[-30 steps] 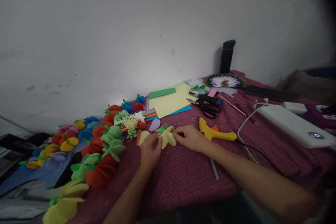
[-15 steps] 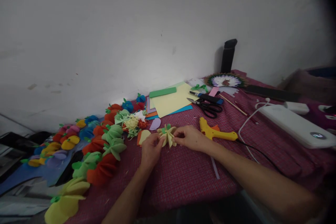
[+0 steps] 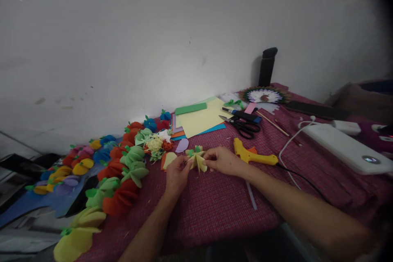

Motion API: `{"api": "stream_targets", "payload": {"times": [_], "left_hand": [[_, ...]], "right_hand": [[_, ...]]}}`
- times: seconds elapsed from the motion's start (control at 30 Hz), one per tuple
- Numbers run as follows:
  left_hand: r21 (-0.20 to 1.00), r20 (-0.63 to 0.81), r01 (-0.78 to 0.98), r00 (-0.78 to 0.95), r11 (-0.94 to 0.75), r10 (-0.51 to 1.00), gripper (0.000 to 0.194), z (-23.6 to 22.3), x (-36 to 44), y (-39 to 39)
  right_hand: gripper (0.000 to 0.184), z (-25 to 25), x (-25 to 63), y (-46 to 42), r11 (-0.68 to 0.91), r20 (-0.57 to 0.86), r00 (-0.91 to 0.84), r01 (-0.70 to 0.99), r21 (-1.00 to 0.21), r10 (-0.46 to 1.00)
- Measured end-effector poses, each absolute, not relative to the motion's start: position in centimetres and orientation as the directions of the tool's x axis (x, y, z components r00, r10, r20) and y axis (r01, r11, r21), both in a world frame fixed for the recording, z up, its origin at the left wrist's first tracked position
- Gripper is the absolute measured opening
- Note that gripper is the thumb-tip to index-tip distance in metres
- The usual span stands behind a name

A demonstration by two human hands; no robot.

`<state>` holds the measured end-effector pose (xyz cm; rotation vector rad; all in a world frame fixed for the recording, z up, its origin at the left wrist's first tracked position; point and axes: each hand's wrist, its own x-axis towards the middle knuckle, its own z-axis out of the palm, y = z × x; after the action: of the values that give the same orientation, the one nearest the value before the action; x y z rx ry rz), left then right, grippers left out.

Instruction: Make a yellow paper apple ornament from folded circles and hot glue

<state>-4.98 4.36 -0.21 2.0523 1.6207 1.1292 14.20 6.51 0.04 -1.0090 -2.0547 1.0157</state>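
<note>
Between my hands is a pale yellow paper pumpkin (image 3: 198, 161) of folded segments, topped with a small green piece. My left hand (image 3: 178, 172) pinches its left side, and my right hand (image 3: 221, 159) pinches a segment on its right. A hot glue gun (image 3: 253, 156), yellow, lies just right of my right hand with a bit of orange paper by it. Left of my left hand are cut pale yellow and orange paper pieces (image 3: 169, 159). A lilac paper piece (image 3: 182, 145) rests behind them.
Rows of colourful paper pumpkins (image 3: 118, 198) stand along the left. Behind my hands lie paper sheets (image 3: 201, 120), scissors (image 3: 241, 126) and a blue-black cutter (image 3: 245, 115). A white power bank (image 3: 344, 145) with a cable sits at right, on the red checked cloth (image 3: 215, 213).
The segments of the yellow paper pumpkin have shifted between my fingers, with the front ones spread wider. Both hands stay in nearly the same place.
</note>
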Motion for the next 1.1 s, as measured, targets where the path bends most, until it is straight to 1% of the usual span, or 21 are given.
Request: {"api": "stream_targets", "payload": {"times": [0.17,0.27,0.37,0.5,0.7,0.83,0.97,1.1], "left_hand": [[0.645,0.417,0.683,0.059,-0.342,0.907,0.017,-0.2,-4.9,4.4],[0.600,0.459,0.710,0.071,-0.368,0.886,0.014,-0.1,-4.7,4.3],[0.560,0.506,0.712,0.111,-0.424,0.855,0.016,0.0,-4.5,4.2],[0.530,0.535,0.697,0.167,-0.483,0.828,0.018,0.1,-4.3,3.9],[0.519,0.558,0.722,0.119,-0.457,0.821,0.014,0.3,-4.2,3.7],[0.441,0.622,0.732,0.168,-0.520,0.764,0.015,0.3,-4.2,3.7],[0.358,0.647,0.737,0.247,-0.573,0.722,0.014,0.6,-4.0,3.4],[0.326,0.657,0.753,0.254,-0.572,0.709,0.025,0.9,-3.6,3.0]], "right_hand": [[0.020,-0.2,14.0,6.5,0.391,0.179,-0.476,0.396,-0.831,0.861],[0.021,0.0,14.0,6.4,0.359,0.162,-0.439,0.415,-0.836,0.884],[0.021,0.1,13.9,6.2,0.317,0.144,-0.385,0.436,-0.842,0.912],[0.020,0.3,13.8,6.0,0.329,0.174,-0.362,0.427,-0.842,0.916],[0.019,0.7,13.8,5.9,0.326,0.194,-0.319,0.441,-0.836,0.928],[0.018,0.8,13.9,6.0,0.323,0.201,-0.290,0.475,-0.819,0.936],[0.018,0.7,13.8,6.1,0.319,0.200,-0.285,0.472,-0.822,0.937],[0.018,0.7,13.7,5.9,0.310,0.195,-0.281,0.458,-0.833,0.940]]}}
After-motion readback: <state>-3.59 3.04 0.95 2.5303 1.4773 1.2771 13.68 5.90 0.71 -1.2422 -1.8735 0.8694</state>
